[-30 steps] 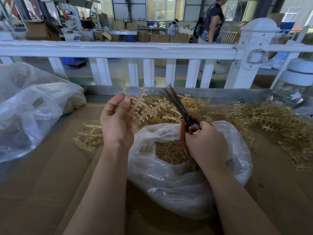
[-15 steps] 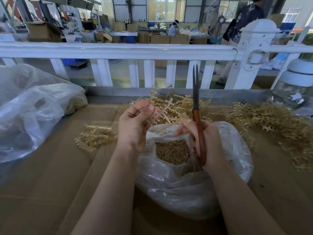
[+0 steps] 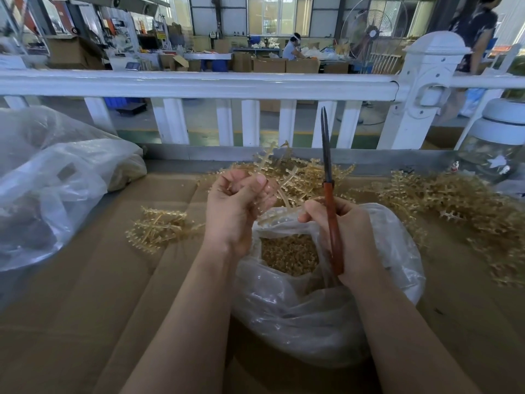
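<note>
Scissors (image 3: 329, 191) gripped upright, blades together, in right hand (image 3: 352, 237) at frame centre; plastic sprue (image 3: 284, 186) pinched in left hand (image 3: 235, 211) just above open bag (image 3: 298, 322). Judged midway: clipped bits (image 3: 287, 254) heaped inside, big uncut pile (image 3: 454, 200) waiting at right.

A crumpled clear plastic bag (image 3: 56, 180) lies well to the left of the left hand (image 3: 233, 214). Beyond it runs a white slatted railing (image 3: 199, 83). Well to the right of the right hand (image 3: 358, 240) stands a white-lidded glass jar (image 3: 491, 155). A brown cardboard sheet (image 3: 85, 308) lies beneath them.
</note>
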Available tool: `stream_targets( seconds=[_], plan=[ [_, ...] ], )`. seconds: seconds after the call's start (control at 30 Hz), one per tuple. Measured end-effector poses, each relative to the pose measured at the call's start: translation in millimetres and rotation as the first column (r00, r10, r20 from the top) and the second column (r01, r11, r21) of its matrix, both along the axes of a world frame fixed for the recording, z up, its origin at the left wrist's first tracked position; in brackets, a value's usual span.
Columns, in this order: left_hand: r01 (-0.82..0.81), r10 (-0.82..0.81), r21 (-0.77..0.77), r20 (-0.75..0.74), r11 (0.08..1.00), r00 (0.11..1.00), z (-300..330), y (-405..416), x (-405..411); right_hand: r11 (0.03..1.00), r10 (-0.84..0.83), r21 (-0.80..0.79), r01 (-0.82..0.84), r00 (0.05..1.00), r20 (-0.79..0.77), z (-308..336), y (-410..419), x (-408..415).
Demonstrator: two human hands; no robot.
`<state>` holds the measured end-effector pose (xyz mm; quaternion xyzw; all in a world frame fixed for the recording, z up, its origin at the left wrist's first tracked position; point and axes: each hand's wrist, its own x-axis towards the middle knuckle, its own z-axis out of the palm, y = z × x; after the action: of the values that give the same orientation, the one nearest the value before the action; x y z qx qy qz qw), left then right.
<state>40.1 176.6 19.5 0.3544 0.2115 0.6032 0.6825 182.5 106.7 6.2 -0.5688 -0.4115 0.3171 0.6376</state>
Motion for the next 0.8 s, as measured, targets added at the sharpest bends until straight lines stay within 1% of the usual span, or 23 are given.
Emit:
stream_targets(
  seconds=[0.03,0.07,0.13,0.2,0.27,0.37,0.43,0.53,0.6,0.7,0.8],
  plan=[
    [0.053,-0.052,-0.019,0.009,0.998,0.999,-0.1,0.4,-1.8,1.000,-0.004,0.004,0.004,1.000,-0.029,0.6,-0.4,0.2],
    [0.110,-0.111,-0.030,-0.017,0.993,0.994,-0.3,1.0,-4.9,1.000,-0.008,0.007,0.008,0.998,-0.062,1.2,-0.6,0.5],
    [0.239,-0.242,-0.038,-0.146,0.970,0.959,-1.2,1.2,-11.3,1.000,-0.012,0.009,0.013,0.994,-0.109,2.6,-1.4,0.6],
    [0.357,-0.355,-0.050,-0.299,0.933,0.886,-3.0,0.2,-15.5,1.000,-0.016,0.008,0.017,0.992,-0.126,3.1,-2.0,0.7],
    [0.407,-0.407,-0.092,-0.409,0.909,0.816,-5.5,-1.7,-16.2,1.000,-0.016,0.023,0.019,0.991,-0.136,3.7,-2.6,0.9],
    [0.399,-0.414,-0.145,-0.510,0.905,0.754,-7.3,-4.0,-13.7,0.997,0.002,0.075,0.010,0.987,-0.160,4.0,-3.6,1.3],
    [0.388,-0.408,-0.148,-0.491,0.910,0.770,-7.9,-3.8,-12.0,0.995,0.022,0.102,-0.007,0.988,-0.153,3.4,-4.2,1.2],
    [0.335,-0.370,-0.156,-0.368,0.929,0.853,-7.6,-2.4,-9.5,0.990,0.063,0.134,-0.039,0.982,-0.179,2.5,-4.5,1.5],
    [0.302,-0.337,-0.155,-0.318,0.941,0.886,-7.3,-1.9,-8.6,0.990,0.088,0.123,-0.069,0.983,-0.159,1.3,-3.4,2.1],
    [0.329,-0.353,-0.128,-0.359,0.936,0.864,-7.6,-3.8,-6.7,0.992,0.106,0.079,-0.101,0.992,-0.061,-2.7,0.7,0.4],
    [0.379,-0.386,-0.107,-0.434,0.919,0.814,-7.8,-6.1,-6.4,0.996,0.074,0.059,-0.072,0.996,-0.041,-7.2,5.4,0.5]
  ],
)
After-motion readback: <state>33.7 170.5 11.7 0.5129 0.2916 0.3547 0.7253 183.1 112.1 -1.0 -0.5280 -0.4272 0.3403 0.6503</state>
